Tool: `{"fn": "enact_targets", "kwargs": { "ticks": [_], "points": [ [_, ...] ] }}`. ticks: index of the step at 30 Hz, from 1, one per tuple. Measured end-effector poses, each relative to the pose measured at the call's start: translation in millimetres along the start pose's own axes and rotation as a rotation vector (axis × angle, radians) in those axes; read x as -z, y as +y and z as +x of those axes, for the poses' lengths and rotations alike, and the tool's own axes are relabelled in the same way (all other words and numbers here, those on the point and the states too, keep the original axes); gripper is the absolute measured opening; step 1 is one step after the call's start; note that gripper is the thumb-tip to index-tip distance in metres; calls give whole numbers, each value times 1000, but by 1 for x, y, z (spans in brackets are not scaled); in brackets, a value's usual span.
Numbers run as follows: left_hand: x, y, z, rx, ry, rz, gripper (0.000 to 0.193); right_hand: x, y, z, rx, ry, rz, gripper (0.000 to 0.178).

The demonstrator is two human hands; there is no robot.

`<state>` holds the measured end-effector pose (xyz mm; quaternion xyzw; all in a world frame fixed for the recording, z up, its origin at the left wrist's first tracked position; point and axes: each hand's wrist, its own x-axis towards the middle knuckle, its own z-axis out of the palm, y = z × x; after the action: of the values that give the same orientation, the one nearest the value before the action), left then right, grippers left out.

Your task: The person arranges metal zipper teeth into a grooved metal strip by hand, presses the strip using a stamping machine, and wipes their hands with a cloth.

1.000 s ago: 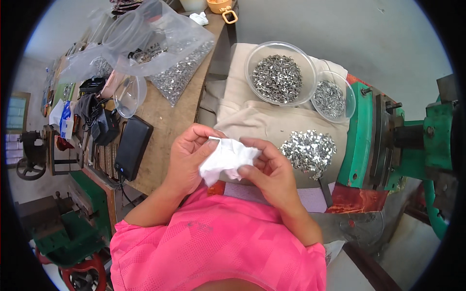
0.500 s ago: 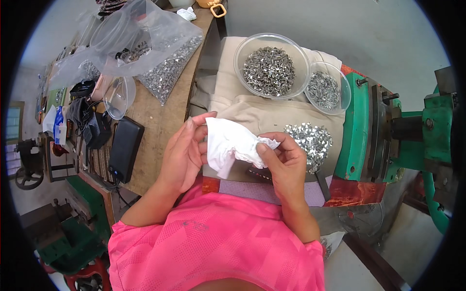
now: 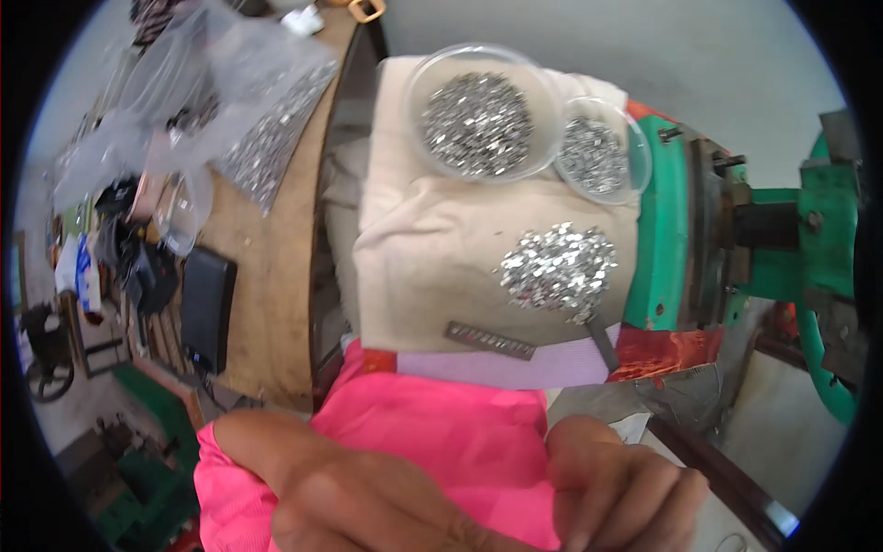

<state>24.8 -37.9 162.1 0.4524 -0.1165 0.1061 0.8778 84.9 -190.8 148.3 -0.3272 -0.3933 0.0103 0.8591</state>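
Observation:
My left hand (image 3: 368,492) and my right hand (image 3: 618,478) are very close to the camera at the bottom edge, in front of my pink shirt (image 3: 451,428). Only their backs and curled fingers show, so whether they hold anything stays hidden. No white cloth is visible. Beyond them a beige cloth (image 3: 414,248) covers the work surface. On it lie a loose pile of small shiny metal pieces (image 3: 556,265) and a flat grey metal strip (image 3: 490,339). A large clear bowl (image 3: 478,120) and a smaller clear bowl (image 3: 595,155) at the far end both hold similar metal pieces.
A green machine (image 3: 819,239) stands to the right of the cloth. A wooden bench (image 3: 276,276) on the left carries clear plastic bags of metal pieces (image 3: 267,147), a black flat case (image 3: 207,308) and clutter. A grey floor lies beyond.
Both hands have come down and toward the camera, from above the beige cloth to the bottom edge. The white cloth they held is out of sight. The pile on the cloth is uncovered.

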Motion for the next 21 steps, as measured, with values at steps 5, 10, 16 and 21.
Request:
{"fn": "enact_targets", "kwargs": {
  "ticks": [5, 10, 16, 21],
  "points": [
    [-18, -23, -4, -364, 54, -298, 23, 10, -5, -13, -113, -125, 89, 31],
    [3, -40, 10, -958, 72, -319, 26, -13, -14, -1, -119, 136, -146, 25],
    [70, 31, 18, -121, -662, 109, 36, 25, 3, 19, -103, -344, -213, 26],
    [75, 13, -14, 278, -19, 662, 55, 23, 37, 22, -605, -162, -510, 27]
  ]
}}
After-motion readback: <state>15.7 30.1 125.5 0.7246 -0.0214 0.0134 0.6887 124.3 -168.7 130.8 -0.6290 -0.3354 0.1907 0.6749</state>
